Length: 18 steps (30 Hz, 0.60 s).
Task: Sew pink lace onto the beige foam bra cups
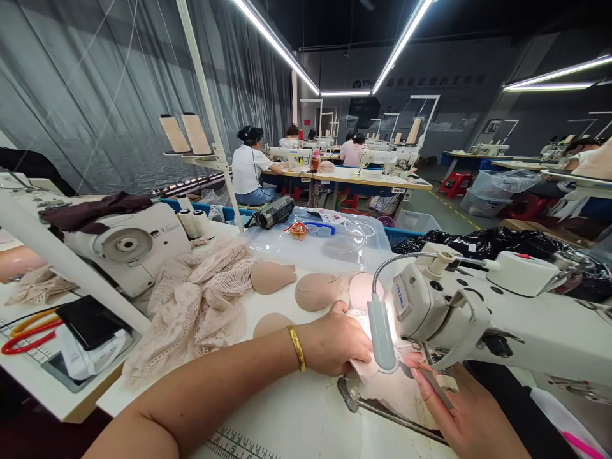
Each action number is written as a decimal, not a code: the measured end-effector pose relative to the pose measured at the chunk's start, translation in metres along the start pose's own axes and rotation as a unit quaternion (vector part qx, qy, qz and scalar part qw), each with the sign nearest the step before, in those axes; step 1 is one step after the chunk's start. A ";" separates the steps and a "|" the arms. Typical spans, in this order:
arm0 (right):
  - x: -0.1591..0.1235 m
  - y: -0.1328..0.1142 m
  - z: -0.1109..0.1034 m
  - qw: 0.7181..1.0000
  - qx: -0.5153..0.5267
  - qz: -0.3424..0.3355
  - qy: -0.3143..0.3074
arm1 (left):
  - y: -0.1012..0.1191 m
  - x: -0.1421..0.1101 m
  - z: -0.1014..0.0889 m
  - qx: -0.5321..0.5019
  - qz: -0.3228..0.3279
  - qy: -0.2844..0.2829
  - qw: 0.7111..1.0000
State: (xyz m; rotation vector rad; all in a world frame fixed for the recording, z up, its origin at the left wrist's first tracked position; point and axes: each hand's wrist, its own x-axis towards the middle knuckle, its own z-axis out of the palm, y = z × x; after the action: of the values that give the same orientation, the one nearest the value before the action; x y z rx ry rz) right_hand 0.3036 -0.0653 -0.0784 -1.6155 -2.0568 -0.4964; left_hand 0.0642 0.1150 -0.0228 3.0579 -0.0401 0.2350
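In the head view, the left hand (337,341) curls over pale pink fabric (366,368) on the surface (296,414), partly hidden by a gray lamp (382,335). The JUKI sewing machine (530,319) partly covers the right hand (473,411), cut off below. Whether either pinches the fabric, I cannot tell.

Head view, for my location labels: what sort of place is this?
Most likely a garment workshop: a JUKI sewing machine stands close by, lace fabric lies heaped on the table, and a co-worker sits by another sewing machine beyond.
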 end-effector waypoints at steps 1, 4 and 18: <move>0.002 -0.002 -0.002 1.000 -0.001 0.002 0.003 | 0.000 0.000 0.000 -0.009 0.007 -0.003 1.000; 0.010 -0.006 -0.009 1.000 -0.014 -0.001 0.015 | -0.001 0.000 0.001 -0.021 0.012 -0.006 1.000; 0.011 -0.011 -0.013 0.999 0.008 -0.047 -0.023 | 0.012 -0.005 0.019 0.061 0.029 0.072 0.995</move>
State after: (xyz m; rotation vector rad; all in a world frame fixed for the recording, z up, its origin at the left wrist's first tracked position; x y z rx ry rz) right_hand 0.2923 -0.0665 -0.0611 -1.5396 -2.1722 -0.4782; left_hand 0.0613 0.1021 -0.0414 3.1531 -0.1100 0.4766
